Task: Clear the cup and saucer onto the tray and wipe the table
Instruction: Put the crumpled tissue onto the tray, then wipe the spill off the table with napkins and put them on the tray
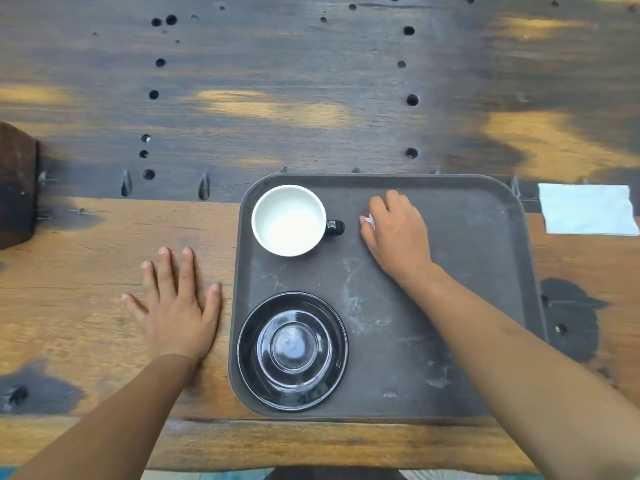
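Head view: the tray point(485, 258) lies on the wooden table point(104, 237), its near rim close to the table's near edge. The cup point(289, 220) stands upright in the tray's far-left corner, handle pointing right. The saucer point(292, 351) lies in the near-left corner, its rim touching the tray's left wall, a small gap between it and the cup.

The right hand point(394, 233) rests on the tray floor just right of the cup's handle, not touching it. Its grip is closed, fingers curled round a small white scrap point(370, 220) that peeps out at the fingertips.

The left hand point(173, 306) lies flat on the table just beside the tray's left rim, grip open, fingers spread and holding nothing.

The right half of the tray is bare. A folded white napkin point(587, 209) lies on the table just past the tray's far-right corner. A dark block point(15, 185) sits at the left edge, well apart from the tray.
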The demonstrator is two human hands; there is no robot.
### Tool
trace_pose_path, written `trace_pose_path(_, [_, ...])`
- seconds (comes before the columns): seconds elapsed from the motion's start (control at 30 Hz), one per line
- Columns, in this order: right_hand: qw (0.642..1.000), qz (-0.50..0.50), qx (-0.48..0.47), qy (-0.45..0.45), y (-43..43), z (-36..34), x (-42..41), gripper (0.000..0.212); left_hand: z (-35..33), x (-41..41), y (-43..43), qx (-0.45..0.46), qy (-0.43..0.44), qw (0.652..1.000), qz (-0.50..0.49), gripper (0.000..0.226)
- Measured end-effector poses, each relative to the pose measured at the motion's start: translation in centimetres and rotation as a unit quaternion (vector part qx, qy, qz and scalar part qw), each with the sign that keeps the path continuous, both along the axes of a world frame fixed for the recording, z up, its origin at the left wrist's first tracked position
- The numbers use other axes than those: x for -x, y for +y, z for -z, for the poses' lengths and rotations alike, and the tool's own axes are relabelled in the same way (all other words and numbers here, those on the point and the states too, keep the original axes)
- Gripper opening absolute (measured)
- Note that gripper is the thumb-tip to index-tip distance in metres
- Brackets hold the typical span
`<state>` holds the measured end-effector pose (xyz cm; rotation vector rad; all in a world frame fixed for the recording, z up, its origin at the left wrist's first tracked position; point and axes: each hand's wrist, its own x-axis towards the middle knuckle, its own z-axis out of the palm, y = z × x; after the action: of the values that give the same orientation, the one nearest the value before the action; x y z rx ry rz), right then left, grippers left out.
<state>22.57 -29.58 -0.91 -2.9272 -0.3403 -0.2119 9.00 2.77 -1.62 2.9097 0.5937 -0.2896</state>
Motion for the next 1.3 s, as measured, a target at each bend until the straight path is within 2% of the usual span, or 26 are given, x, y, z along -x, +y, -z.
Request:
trace_pose_path(0.23, [1.0, 0.005, 0.015, -0.019, 0.1, 0.6, -0.1, 0.022, 0.4, 0.0, 0.2, -0.005, -0.002, 1.0, 0.004, 0.067])
trace_pose_path(0.37, [0.999, 0.026, 0.017, 0.016, 0.3, 0.3, 0.1, 0.029, 0.5, -0.1, 0.1, -0.006, 0.004, 1.0, 0.006, 0.067])
trace_pose_path(0.47, [0.997, 0.044, 0.0, 0.061, 0.3, -0.6, 0.4, 0.044, 0.3, -0.2, 0.1, -0.002, 0.014, 1.0, 0.005, 0.067])
trace_pose_path(0.63, [0.987, 0.072, -0.067, 0.129, -0.3, -2.3, 1.9, 0.084, -0.1, -0.6, 0.8, 0.025, 0.054, 0.998, 0.017, 0.068])
trace_pose_path(0.8, [0.966, 0.113, -0.144, 0.184, -1.7, -4.8, 5.2, 0.096, -2.5, -0.8, 1.3, 0.054, 0.103, 0.992, 0.044, 0.07])
trace_pose_path(0.87, [0.96, 0.13, -0.149, 0.2, -2.1, -6.0, 7.1, 0.091, -3.8, 0.2, 1.1, 0.064, 0.125, 0.988, 0.059, 0.069])
trace_pose_path(1.0, [0.952, 0.152, -0.116, 0.237, -3.3, -8.6, 12.5, 0.062, -5.8, 3.6, 0.6, 0.082, 0.142, 0.983, 0.084, 0.062])
trace_pose_path(1.1, [0.948, 0.155, -0.096, 0.262, -4.1, -10.4, 16.9, 0.042, -7.7, 5.8, 0.2, 0.134, 0.141, 0.98, 0.05, 0.045])
trace_pose_path(1.17, [0.944, 0.14, -0.06, 0.291, -4.5, -11.4, 19.9, 0.036, -9.3, 7.3, -0.6, 0.163, 0.136, 0.977, 0.019, 0.044])
trace_pose_path(1.3, [0.919, 0.138, -0.02, 0.369, -6.5, -11.8, 26.9, 0.022, -10.7, 11.6, -2.5, 0.177, 0.12, 0.977, 0.019, 0.034])
